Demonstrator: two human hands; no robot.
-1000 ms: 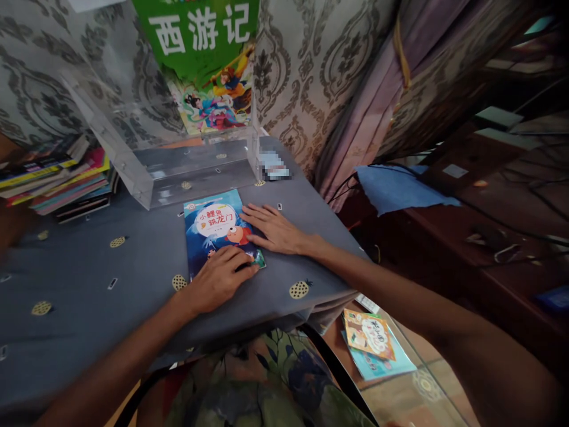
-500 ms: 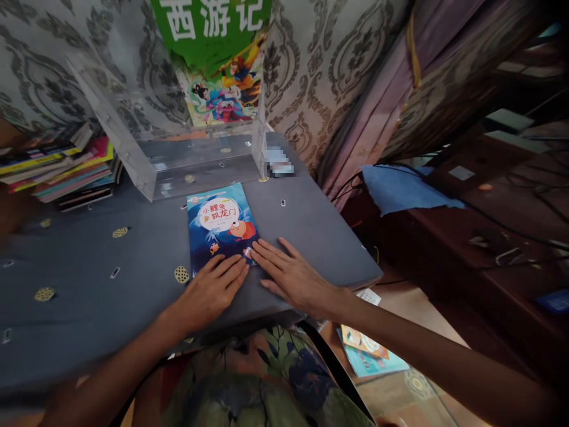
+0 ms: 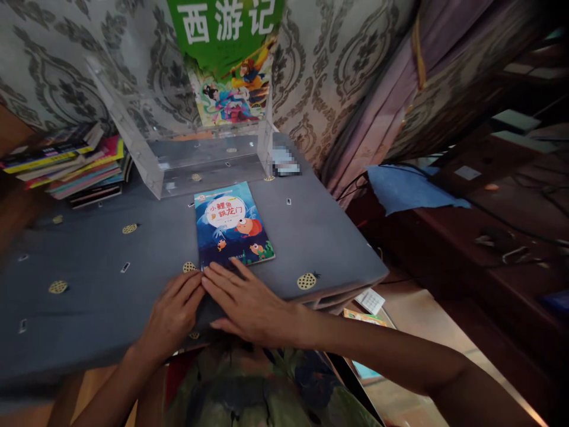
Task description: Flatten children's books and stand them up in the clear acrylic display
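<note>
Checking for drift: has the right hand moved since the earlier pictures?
Yes: the right hand has moved left and nearer the camera, judged against the pineapple print, from the right edge of the book to its lower-left corner.

On bench [image 3: 320, 231], before rack [image 3: 213, 172]: book [image 3: 233, 222]. On bench, left of rack: pile of books [image 3: 89, 166]. Behind bench: wall [image 3: 329, 59], with curtain [image 3: 373, 112] toward right. Right of bench, beyond edge: cloth [image 3: 411, 187].

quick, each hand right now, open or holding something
Left hand: open, fingers loosely bent, nothing visibly held.
Right hand: open, fingers extended at the lower edge of the blue book, not gripping it.
</note>
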